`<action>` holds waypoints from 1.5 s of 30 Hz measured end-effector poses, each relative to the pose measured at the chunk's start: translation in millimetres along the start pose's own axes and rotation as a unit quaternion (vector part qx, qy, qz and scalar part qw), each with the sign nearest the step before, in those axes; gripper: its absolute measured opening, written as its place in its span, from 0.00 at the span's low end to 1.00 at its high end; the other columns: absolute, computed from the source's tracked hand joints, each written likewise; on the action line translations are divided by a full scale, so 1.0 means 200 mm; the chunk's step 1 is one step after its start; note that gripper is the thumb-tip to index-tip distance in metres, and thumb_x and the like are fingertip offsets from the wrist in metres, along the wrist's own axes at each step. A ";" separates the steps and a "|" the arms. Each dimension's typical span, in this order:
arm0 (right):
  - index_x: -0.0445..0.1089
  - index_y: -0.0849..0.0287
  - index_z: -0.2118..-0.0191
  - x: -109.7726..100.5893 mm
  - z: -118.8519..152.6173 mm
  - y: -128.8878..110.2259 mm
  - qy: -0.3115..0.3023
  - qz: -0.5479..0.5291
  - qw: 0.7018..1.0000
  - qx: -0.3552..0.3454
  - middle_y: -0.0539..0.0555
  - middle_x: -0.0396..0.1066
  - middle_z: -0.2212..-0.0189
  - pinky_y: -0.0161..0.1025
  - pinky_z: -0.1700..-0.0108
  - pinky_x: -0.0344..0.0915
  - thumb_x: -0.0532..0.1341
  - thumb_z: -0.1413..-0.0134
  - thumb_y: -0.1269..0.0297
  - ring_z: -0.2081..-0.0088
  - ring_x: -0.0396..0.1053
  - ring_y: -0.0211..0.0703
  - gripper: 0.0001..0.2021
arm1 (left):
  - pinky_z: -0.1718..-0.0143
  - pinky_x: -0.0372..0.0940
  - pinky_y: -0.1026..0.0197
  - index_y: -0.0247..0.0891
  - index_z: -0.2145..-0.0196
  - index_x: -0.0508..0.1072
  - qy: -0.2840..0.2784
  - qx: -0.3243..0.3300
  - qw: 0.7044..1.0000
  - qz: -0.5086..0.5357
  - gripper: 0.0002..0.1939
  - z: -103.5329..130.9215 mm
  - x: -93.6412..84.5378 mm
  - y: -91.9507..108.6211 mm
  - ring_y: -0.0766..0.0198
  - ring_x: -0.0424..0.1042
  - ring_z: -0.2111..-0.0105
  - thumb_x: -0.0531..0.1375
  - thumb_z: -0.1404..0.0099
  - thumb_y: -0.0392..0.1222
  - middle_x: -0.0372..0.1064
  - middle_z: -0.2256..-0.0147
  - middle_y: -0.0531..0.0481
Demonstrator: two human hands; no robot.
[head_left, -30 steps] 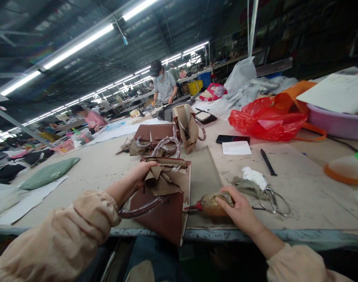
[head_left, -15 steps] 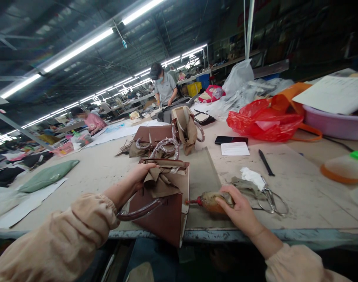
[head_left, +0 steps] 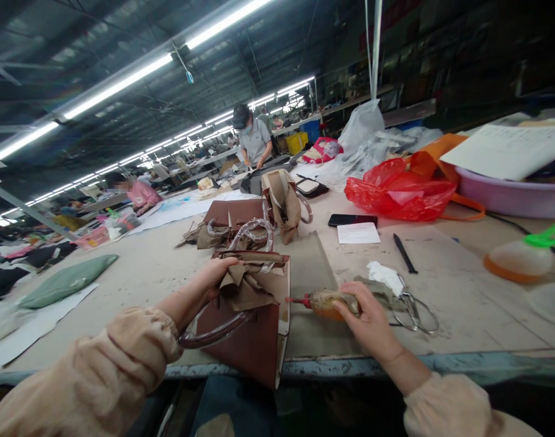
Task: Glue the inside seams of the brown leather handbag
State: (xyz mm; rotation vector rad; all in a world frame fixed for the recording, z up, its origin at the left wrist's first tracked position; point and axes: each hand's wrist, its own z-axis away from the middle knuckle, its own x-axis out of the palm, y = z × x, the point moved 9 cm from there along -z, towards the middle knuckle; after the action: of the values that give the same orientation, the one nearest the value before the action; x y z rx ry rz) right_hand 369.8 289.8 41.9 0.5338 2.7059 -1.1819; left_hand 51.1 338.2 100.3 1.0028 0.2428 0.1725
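Observation:
A brown handbag (head_left: 245,346) lies at the table's front edge, its lower corner sticking out past it. My left hand (head_left: 218,276) grips the bag's top edge, beside crumpled brown lining (head_left: 250,285). One plastic-wrapped handle (head_left: 218,331) hangs below that wrist. In my right hand (head_left: 363,309) is a squeeze bottle (head_left: 327,302) of amber liquid, its red nozzle pointing left at the bag's pale side edge. The tip is close to that edge; whether it touches is hard to tell.
More bags (head_left: 284,203) stand behind. Scissors (head_left: 416,312), a black pen (head_left: 404,254), a phone (head_left: 352,220), a red plastic bag (head_left: 400,191) and a purple basin (head_left: 514,191) are to the right. A green pouch (head_left: 70,280) lies left. A person (head_left: 254,136) stands across the table.
The nozzle has shifted slightly up and left, near the bag's upper side edge. The camera view has shifted a little. Both hands keep their holds.

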 end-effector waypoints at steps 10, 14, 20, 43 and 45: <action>0.67 0.54 0.62 0.03 -0.03 -0.01 -0.009 -0.019 1.000 0.004 0.52 0.69 0.65 0.41 0.58 0.67 0.62 0.42 0.64 0.60 0.68 0.45 0.04 | 0.79 0.71 0.60 0.35 0.71 0.74 0.007 0.015 1.000 0.002 0.04 -0.01 -0.01 0.01 0.58 0.73 0.82 0.60 0.44 0.31 0.73 0.81 0.48; 0.66 0.54 0.60 -0.04 -0.08 0.00 0.065 -0.022 0.998 0.008 0.53 0.69 0.62 0.43 0.53 0.65 0.62 0.42 0.65 0.57 0.68 0.46 0.05 | 0.80 0.71 0.60 0.36 0.71 0.75 0.004 0.016 1.000 -0.007 0.04 0.01 -0.01 0.02 0.59 0.73 0.83 0.60 0.43 0.31 0.74 0.80 0.46; 0.66 0.54 0.62 0.00 -0.06 0.02 0.031 -0.036 0.999 0.025 0.52 0.68 0.65 0.41 0.58 0.66 0.62 0.42 0.65 0.61 0.68 0.45 0.04 | 0.80 0.71 0.60 0.35 0.73 0.74 0.010 0.016 1.000 -0.005 0.03 0.01 -0.02 0.02 0.59 0.72 0.83 0.60 0.44 0.31 0.74 0.80 0.46; 0.67 0.54 0.62 -0.02 -0.14 0.05 0.087 -0.054 0.993 0.055 0.54 0.70 0.62 0.46 0.53 0.66 0.62 0.44 0.62 0.57 0.69 0.48 0.06 | 0.79 0.72 0.59 0.35 0.70 0.74 0.006 0.014 1.000 -0.013 0.03 0.02 -0.05 0.01 0.57 0.73 0.82 0.61 0.45 0.33 0.75 0.79 0.47; 0.67 0.54 0.62 -0.02 -0.15 0.05 0.096 -0.055 0.992 0.060 0.54 0.70 0.62 0.47 0.52 0.66 0.62 0.44 0.62 0.57 0.69 0.48 0.05 | 0.78 0.72 0.59 0.35 0.70 0.74 0.004 0.011 1.000 -0.008 0.04 0.03 -0.05 0.01 0.57 0.74 0.81 0.61 0.45 0.32 0.75 0.79 0.47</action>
State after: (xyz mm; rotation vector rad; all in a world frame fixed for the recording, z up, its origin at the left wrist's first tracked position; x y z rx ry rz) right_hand 377.8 316.0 56.3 0.5458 2.8707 -1.3971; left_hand 43.5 332.1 105.9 1.0218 0.2611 0.1593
